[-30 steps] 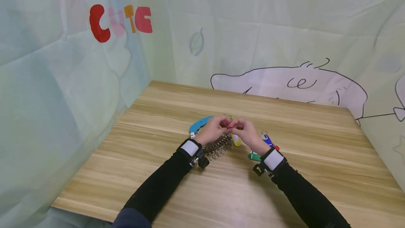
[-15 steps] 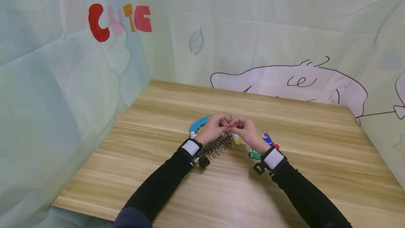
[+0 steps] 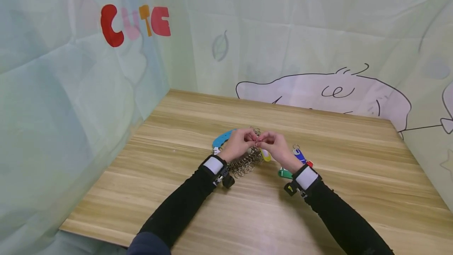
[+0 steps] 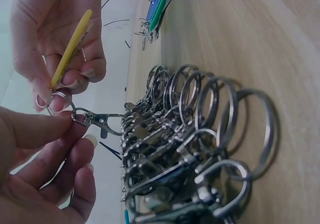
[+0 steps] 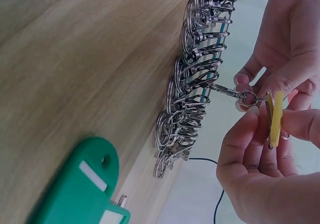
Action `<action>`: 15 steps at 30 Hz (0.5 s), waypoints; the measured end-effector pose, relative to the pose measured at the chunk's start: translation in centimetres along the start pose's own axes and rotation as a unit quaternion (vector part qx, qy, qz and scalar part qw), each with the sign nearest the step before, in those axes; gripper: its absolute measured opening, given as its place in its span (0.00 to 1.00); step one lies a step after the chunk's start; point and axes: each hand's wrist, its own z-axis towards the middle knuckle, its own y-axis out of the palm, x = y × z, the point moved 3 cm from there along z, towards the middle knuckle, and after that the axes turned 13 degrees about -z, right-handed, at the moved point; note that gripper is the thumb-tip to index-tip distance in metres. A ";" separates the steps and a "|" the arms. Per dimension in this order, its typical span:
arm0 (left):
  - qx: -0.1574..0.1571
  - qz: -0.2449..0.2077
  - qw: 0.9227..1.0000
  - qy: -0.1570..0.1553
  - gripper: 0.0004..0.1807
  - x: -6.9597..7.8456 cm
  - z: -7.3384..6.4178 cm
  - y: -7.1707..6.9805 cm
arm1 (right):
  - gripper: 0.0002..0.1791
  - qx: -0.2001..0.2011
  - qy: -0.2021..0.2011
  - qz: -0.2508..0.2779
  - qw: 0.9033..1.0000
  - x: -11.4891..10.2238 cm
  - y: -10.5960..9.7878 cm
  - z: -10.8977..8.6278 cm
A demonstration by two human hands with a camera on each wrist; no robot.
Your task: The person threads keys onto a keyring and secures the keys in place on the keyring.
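Observation:
Fingertip to fingertip over the table, my left hand (image 3: 236, 145) and right hand (image 3: 277, 148) work on one small metal ring. In the left wrist view, the left thumb and fingers pinch the split ring (image 4: 62, 100) beside a swivel clasp (image 4: 102, 121). The right fingers pinch that ring too, with a yellow key tag (image 4: 72, 49) hanging from it against the right hand. The clasp joins a row of metal swivel clasps with rings (image 3: 244, 166) lying under the hands. A blue curved holder (image 3: 223, 138) shows behind the left hand, partly hidden by it.
Right of the hands, a green key tag (image 3: 285, 173), a blue key tag (image 3: 299, 155) and a red tag (image 3: 309, 163) lie close together, partly behind the right wrist. The wooden table (image 3: 141, 184) meets printed cloth walls at its back and left.
Both hands stay in nearly the same place. The fingertips shift slightly around the ring, and the yellow key tag moves a little.

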 end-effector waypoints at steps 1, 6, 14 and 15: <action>0.000 -0.001 1.000 -0.002 0.03 -0.1 0.0 0.0 | 0.10 0.002 -0.001 0.000 1.000 0.0 0.0 0.0; 0.006 -0.004 1.000 -0.008 0.03 -0.1 -0.1 0.1 | 0.09 0.013 -0.018 -0.014 1.000 -0.1 -0.1 -0.3; 0.010 -0.002 1.000 -0.013 0.02 0.0 -0.1 -0.1 | 0.08 -0.008 -0.056 -0.063 0.996 -0.4 -0.5 -0.7; 0.001 -0.006 1.000 -0.012 0.02 0.0 0.0 -0.2 | 0.09 -0.020 -0.054 -0.072 0.996 -0.4 -0.6 -0.8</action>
